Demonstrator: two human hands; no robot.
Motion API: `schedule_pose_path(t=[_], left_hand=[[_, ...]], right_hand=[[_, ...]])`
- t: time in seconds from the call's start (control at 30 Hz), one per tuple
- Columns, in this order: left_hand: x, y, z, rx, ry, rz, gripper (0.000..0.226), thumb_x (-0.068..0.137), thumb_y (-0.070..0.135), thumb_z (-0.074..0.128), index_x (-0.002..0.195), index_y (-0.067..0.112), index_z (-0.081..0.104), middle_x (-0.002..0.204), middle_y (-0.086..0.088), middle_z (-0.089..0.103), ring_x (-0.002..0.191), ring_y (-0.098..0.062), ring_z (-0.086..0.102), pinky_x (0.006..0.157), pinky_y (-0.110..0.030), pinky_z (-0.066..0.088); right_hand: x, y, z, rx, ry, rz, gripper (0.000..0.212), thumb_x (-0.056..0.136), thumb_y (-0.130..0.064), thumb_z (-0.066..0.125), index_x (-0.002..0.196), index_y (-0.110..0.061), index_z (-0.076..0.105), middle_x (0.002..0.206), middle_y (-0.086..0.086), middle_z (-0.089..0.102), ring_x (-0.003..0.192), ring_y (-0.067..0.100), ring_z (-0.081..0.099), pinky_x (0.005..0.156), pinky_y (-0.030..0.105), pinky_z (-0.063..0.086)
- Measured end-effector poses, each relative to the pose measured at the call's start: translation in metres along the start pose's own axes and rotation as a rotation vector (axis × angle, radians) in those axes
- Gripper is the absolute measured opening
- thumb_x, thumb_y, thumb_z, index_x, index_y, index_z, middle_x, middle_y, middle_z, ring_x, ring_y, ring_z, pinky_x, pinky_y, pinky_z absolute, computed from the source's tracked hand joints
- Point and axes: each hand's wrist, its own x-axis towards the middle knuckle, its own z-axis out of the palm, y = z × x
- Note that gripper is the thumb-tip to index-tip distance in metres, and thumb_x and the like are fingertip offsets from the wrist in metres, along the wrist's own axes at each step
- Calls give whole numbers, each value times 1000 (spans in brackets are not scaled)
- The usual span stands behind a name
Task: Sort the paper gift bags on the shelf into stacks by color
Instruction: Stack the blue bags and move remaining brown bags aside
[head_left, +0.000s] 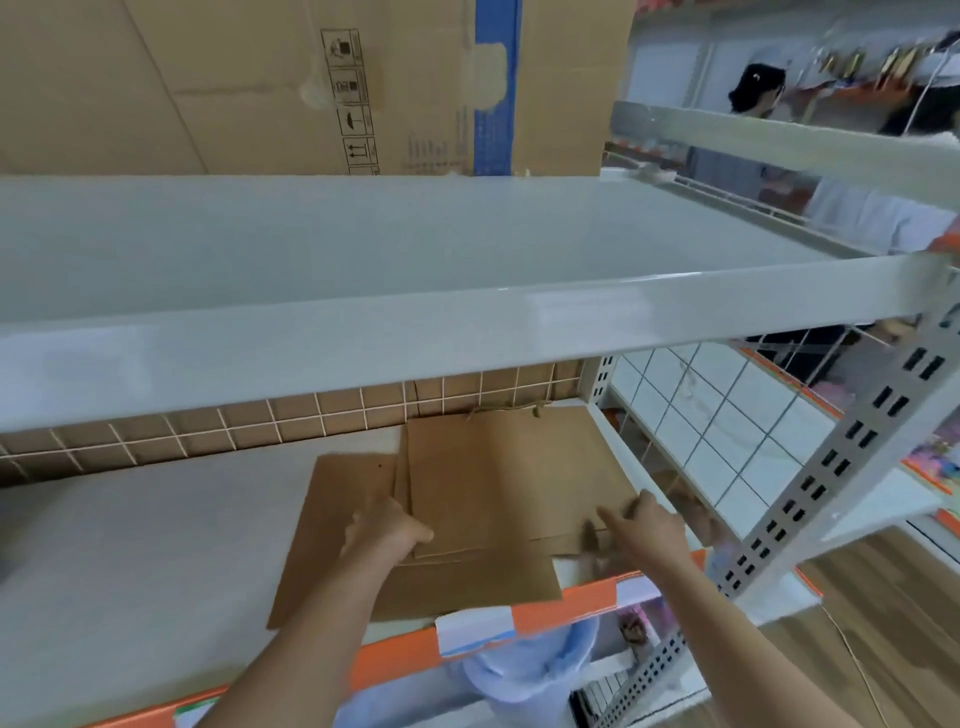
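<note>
Several flat brown kraft paper gift bags (498, 483), exact count unclear, lie stacked on the white shelf (130, 545); left hand (387, 530) grips the stack's edge; right hand (647, 530) rests on it, fingers extended; wooden floor (883, 597) lies below.

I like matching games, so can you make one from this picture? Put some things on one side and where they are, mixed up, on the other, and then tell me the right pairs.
Things:
1. flat brown paper gift bags
2. big brown cardboard box
3. left hand
4. orange strip with white labels

Places:
A. along the front edge of the lower shelf
B. on top of the grey upper shelf
C. holding the near left corner of the bag pile
D. lying on the lower shelf near its right end

Pairs: 1-D, 2-B, 3-C, 4-A
</note>
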Motion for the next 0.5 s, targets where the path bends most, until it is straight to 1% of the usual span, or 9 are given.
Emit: schedule_pose_path(t=[0.07, 0.13, 0.2, 0.23, 0.27, 0.33, 0.4, 0.47, 0.5], left_hand=[[-2, 5, 2, 44, 4, -27, 80, 71, 40, 81, 134, 3, 48, 130, -16, 56, 119, -33, 55, 97, -44, 48], [-2, 8, 2, 64, 7, -59, 83, 71, 41, 81, 138, 5, 45, 138, -15, 50, 125, -33, 50, 101, -46, 46], [-1, 8, 3, 61, 3, -76, 82, 73, 41, 79, 139, 6, 45, 143, -15, 45, 128, -33, 47, 103, -46, 44], [-1, 9, 5, 57, 12, -87, 80, 74, 42, 78, 138, 6, 47, 143, -15, 46, 129, -33, 47, 103, -46, 44], [0, 10, 6, 56, 30, -96, 75, 77, 47, 74, 136, 7, 50, 141, -15, 47, 128, -33, 47, 102, -45, 44], [0, 13, 12, 76, 80, -122, 69, 84, 59, 60, 134, 11, 53, 141, -15, 47, 129, -33, 45, 102, -43, 42], [-2, 19, 19, 99, 132, -170, 74, 88, 66, 46, 140, 13, 47, 145, -15, 39, 132, -33, 38, 101, -43, 39], [-4, 26, 25, 121, 169, -200, 85, 84, 71, 46, 144, 11, 41, 147, -16, 34, 133, -33, 34, 99, -44, 37], [-5, 29, 28, 135, 183, -203, 90, 80, 74, 49, 144, 10, 40, 147, -16, 34, 133, -32, 34, 99, -44, 37]], right_hand=[[10, -2, -4, -42, 34, 17, 61, 84, -60, 57, 117, -10, 47, 121, 15, 57, 118, 35, 44, 88, 41, 41], [16, -4, -8, -21, 83, 44, 70, 78, -63, 62, 121, -9, 48, 121, 14, 56, 115, 34, 47, 89, 41, 43], [19, -6, -12, 139, 69, 31, 63, 77, -53, 70, 115, -8, 49, 112, 12, 59, 99, 29, 54, 74, 36, 47], [20, -7, -15, 220, 41, 13, 57, 77, -45, 73, 113, -8, 49, 109, 11, 62, 88, 25, 56, 64, 32, 45], [22, -7, -19, 261, 17, -11, 49, 78, -38, 73, 110, -9, 51, 104, 10, 64, 80, 22, 57, 59, 30, 44], [24, -9, -29, 220, 30, -60, 32, 77, -28, 70, 99, -13, 52, 91, 6, 65, 73, 21, 60, 58, 30, 47], [26, -9, -42, 141, 96, -89, 24, 76, -19, 63, 95, -17, 49, 79, 1, 61, 72, 22, 59, 56, 29, 43], [28, -6, -54, 71, 156, -102, 27, 75, -12, 58, 96, -22, 45, 74, -1, 56, 70, 22, 55, 51, 26, 35], [29, -3, -59, 55, 167, -104, 25, 74, -11, 57, 94, -21, 46, 73, 0, 56, 69, 22, 56, 51, 27, 36]])
